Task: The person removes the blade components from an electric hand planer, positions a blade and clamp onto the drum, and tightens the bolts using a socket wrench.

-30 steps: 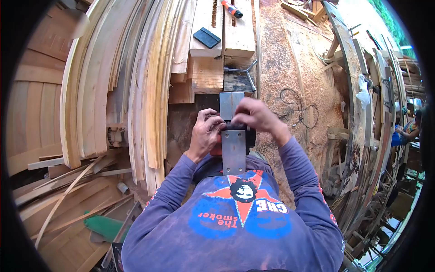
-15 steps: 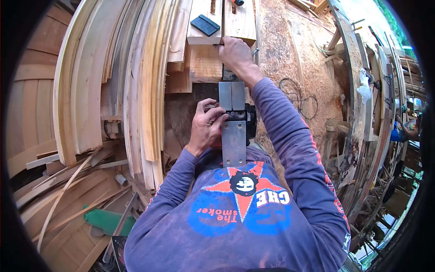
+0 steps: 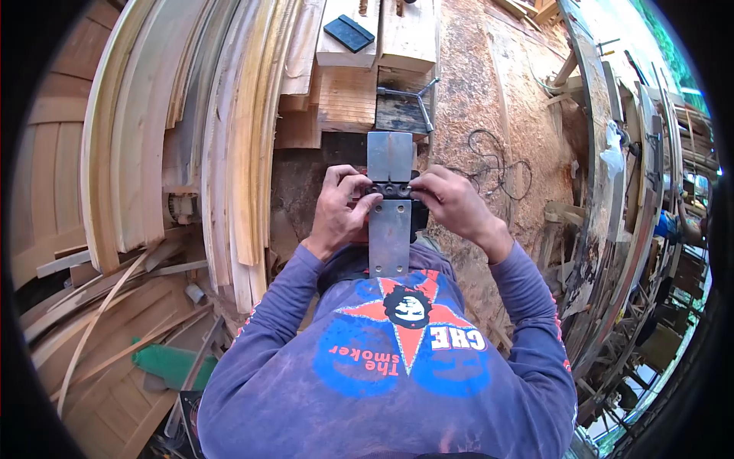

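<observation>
An upturned electric hand planer lies in front of my body, its two metal sole plates facing up. Between the plates shows the dark cutter drum with round bolt heads along it. My left hand is closed in a pinch at the drum's left end. At its right end, thumb and fingers of my right hand pinch too; any small part between them is hidden. Beyond the planer, a Y-shaped socket wrench rests on a dark wooden block.
A black rectangular block sits on pale timber pieces ahead. Long boards are stacked on the left. A thin black cord lies on the sawdust-covered surface to the right. Another person's arm shows at far right.
My right hand has come back from the timber pieces to the right end of the cutter drum. The wrench is now in full view. My left hand stays at the drum.
</observation>
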### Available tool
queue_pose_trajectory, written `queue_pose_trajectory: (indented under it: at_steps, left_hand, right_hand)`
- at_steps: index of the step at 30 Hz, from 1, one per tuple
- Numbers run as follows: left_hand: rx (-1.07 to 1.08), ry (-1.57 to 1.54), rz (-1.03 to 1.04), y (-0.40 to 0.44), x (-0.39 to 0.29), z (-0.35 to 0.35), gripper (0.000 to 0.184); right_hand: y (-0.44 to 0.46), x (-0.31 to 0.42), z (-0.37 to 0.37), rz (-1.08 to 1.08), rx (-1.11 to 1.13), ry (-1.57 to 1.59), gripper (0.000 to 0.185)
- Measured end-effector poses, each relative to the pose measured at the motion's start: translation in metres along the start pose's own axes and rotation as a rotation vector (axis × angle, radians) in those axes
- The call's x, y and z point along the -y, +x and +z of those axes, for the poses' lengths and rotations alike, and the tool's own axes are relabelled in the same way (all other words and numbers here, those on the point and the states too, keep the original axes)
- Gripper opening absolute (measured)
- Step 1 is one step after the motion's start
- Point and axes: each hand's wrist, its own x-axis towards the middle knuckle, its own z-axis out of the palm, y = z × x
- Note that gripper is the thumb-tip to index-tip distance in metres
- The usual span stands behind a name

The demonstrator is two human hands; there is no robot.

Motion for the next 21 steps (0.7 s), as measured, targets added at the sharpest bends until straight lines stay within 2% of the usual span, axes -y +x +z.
queue_pose_trajectory:
  at_steps: [6, 8, 11, 12, 14, 17, 21]
  left_hand:
    - [0.047, 0.166, 0.109, 0.002, 0.012, 0.0, 0.018]
    - [0.069, 0.175, 0.177, 0.002, 0.014, 0.002, 0.012]
    - [0.125, 0.229, 0.248, -0.001, 0.015, 0.002, 0.017]
    - [0.125, 0.229, 0.25, -0.001, 0.011, 0.002, 0.017]
    - [0.063, 0.02, 0.1, 0.0, 0.003, 0.004, 0.019]
    - [-0.006, -0.013, 0.003, 0.0, -0.008, 0.004, 0.017]
    - [-0.084, 0.214, 0.045, -0.002, -0.001, 0.008, 0.014]
  right_hand:
    - [-0.001, -0.001, 0.021, -0.033, -0.056, -0.028, 0.012]
    - [0.003, 0.001, 0.02, -0.082, 0.009, -0.221, 0.011]
    - [0.008, 0.012, 0.024, -0.081, 0.061, -0.409, 0.011]
    - [0.009, 0.014, 0.023, -0.081, 0.059, -0.41, 0.011]
    - [0.013, 0.017, 0.018, -0.068, 0.101, -0.463, 0.013]
    - [0.011, 0.014, 0.016, -0.085, 0.147, -0.465, 0.019]
    - [0.009, 0.0, 0.027, -0.116, 0.118, -0.53, 0.029]
